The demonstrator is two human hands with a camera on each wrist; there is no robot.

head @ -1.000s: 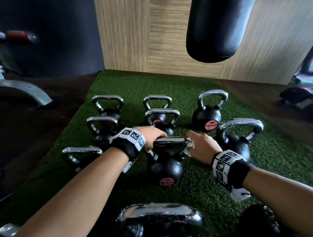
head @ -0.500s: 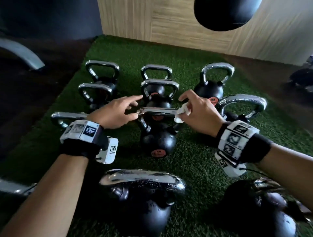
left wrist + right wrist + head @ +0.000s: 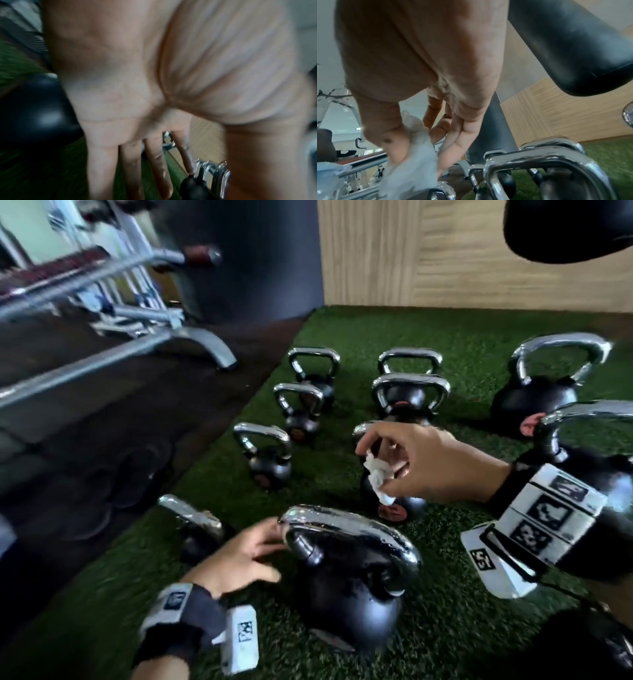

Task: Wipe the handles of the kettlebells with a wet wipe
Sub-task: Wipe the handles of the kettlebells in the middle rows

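Several black kettlebells with chrome handles stand on green turf (image 3: 445, 337). My right hand (image 3: 428, 463) hovers over the middle kettlebell (image 3: 394, 508) and pinches a crumpled white wet wipe (image 3: 378, 474) (image 3: 412, 155) between thumb and fingers, off the handle. My left hand (image 3: 246, 553) (image 3: 137, 162) is low at the near big kettlebell (image 3: 346, 587), fingers straight and spread, fingertips touching the left end of its wet chrome handle (image 3: 349, 530). It holds nothing.
A black punching bag (image 3: 568, 227) hangs at the upper right before a wooden wall (image 3: 411, 251). Grey gym machine frames (image 3: 137, 330) stand on the dark floor to the left. Larger kettlebells (image 3: 541, 392) crowd the right side.
Both hands left the middle kettlebell's handle. My left hand dropped back to the near big kettlebell; my right hand lifted with the wipe. The view swung left.
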